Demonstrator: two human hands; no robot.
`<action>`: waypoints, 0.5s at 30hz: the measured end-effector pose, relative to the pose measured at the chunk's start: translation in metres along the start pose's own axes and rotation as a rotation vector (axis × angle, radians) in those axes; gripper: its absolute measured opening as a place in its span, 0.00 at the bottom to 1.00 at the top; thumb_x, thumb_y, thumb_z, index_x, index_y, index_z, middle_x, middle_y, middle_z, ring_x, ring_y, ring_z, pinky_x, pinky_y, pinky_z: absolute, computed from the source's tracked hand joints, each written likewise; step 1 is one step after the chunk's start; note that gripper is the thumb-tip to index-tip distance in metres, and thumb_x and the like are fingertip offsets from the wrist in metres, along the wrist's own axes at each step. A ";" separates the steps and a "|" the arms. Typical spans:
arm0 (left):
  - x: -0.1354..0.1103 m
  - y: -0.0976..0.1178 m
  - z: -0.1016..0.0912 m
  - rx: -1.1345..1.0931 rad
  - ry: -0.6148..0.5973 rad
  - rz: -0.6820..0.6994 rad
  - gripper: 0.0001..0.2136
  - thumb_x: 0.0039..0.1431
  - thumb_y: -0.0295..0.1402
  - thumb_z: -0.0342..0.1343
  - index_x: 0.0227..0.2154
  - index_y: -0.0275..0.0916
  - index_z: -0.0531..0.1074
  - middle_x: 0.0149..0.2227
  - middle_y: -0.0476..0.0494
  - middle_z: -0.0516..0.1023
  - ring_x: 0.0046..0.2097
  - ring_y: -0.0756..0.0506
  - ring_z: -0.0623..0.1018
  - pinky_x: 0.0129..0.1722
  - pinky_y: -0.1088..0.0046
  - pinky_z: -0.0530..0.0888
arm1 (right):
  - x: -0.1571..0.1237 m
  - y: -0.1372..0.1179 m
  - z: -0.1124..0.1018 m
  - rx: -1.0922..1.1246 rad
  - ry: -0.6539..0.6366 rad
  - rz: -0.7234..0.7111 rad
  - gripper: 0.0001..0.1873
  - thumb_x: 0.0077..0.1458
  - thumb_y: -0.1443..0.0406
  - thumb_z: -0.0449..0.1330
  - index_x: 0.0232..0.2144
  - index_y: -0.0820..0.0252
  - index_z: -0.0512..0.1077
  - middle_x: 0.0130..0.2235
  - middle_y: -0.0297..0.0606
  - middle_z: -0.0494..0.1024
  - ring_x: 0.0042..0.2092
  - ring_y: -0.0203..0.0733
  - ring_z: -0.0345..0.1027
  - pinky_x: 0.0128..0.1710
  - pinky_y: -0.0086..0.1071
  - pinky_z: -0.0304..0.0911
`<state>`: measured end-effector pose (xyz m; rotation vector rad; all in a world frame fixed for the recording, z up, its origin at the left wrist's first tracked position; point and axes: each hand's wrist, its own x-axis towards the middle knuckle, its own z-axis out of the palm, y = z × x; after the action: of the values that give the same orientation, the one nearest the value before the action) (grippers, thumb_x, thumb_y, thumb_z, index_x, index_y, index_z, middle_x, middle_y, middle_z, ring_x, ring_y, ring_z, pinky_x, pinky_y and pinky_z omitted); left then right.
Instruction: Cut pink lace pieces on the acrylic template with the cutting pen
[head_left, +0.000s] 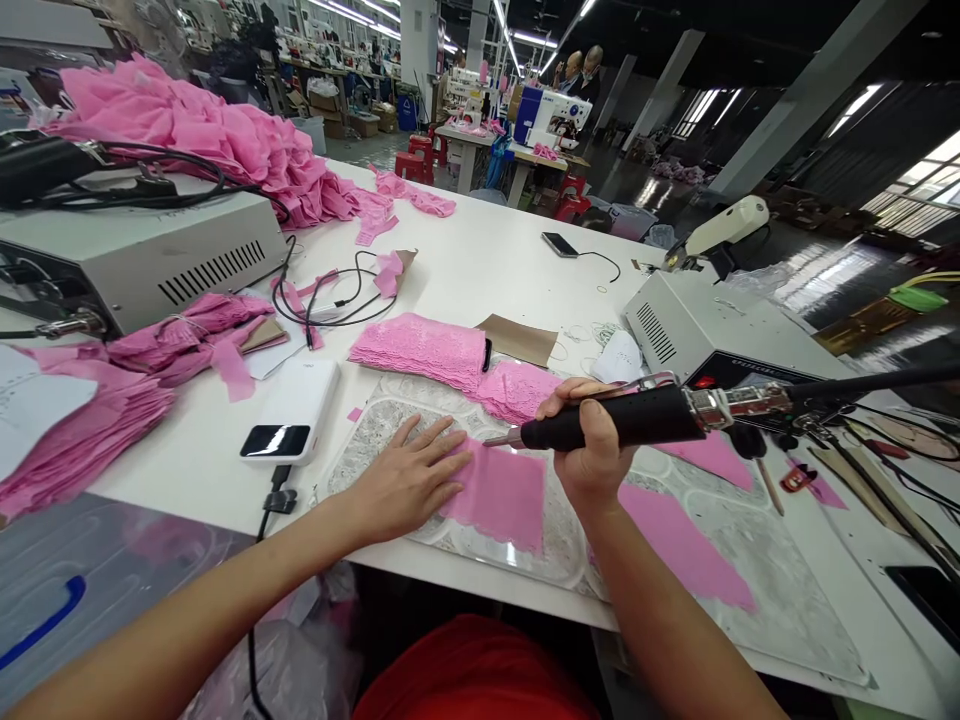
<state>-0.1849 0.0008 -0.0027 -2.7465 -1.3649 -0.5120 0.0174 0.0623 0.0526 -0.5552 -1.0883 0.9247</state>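
Observation:
My left hand (412,477) lies flat with fingers spread, its fingertips on the left edge of a pink fabric piece (510,495). That piece rests on a scratched clear plate (382,425). In my right hand (596,450) is a black handheld ultrasonic cutter (622,418), fingers wrapped round its grip. The cutter's metal tip points left and meets the piece's upper edge, close to my left fingers. Just behind lies a stack of pink lace-edged pieces (420,345). Another flat pink piece (686,545) is to the right of my right forearm.
A white power bank (292,415) with a cable stands left. Grey control boxes (142,250) (720,320) flank the table. A pink fabric heap (195,140) fills the back left. A phone (559,244) and brown card (517,338) lie behind the plate. The cutter's cable runs right.

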 end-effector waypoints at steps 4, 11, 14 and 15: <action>-0.001 -0.001 0.001 0.011 0.014 0.007 0.17 0.69 0.39 0.44 0.54 0.40 0.69 0.59 0.42 0.69 0.64 0.36 0.62 0.62 0.48 0.58 | 0.004 -0.010 -0.008 0.008 0.037 -0.019 0.04 0.49 0.63 0.59 0.27 0.59 0.71 0.30 0.32 0.71 0.25 0.33 0.66 0.24 0.32 0.64; -0.001 -0.002 0.001 0.010 0.013 0.011 0.17 0.69 0.39 0.44 0.55 0.41 0.69 0.60 0.43 0.68 0.65 0.36 0.61 0.62 0.48 0.57 | 0.006 -0.015 -0.016 0.003 0.065 -0.011 0.04 0.48 0.64 0.59 0.26 0.59 0.71 0.28 0.32 0.70 0.24 0.33 0.65 0.23 0.32 0.63; -0.001 -0.002 0.001 0.006 0.010 0.010 0.17 0.69 0.39 0.45 0.55 0.42 0.69 0.60 0.43 0.68 0.65 0.37 0.61 0.63 0.49 0.57 | 0.006 -0.016 -0.018 -0.011 0.060 -0.012 0.04 0.48 0.64 0.59 0.26 0.59 0.71 0.28 0.32 0.70 0.24 0.32 0.65 0.23 0.31 0.63; -0.001 -0.002 0.001 0.005 0.010 0.010 0.17 0.69 0.39 0.45 0.55 0.42 0.69 0.60 0.43 0.68 0.65 0.37 0.61 0.63 0.49 0.57 | 0.006 -0.016 -0.019 -0.013 0.063 -0.011 0.04 0.48 0.64 0.59 0.26 0.59 0.70 0.28 0.32 0.70 0.24 0.32 0.65 0.23 0.31 0.63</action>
<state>-0.1866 0.0015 -0.0037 -2.7419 -1.3474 -0.5212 0.0415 0.0603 0.0609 -0.5853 -1.0406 0.8859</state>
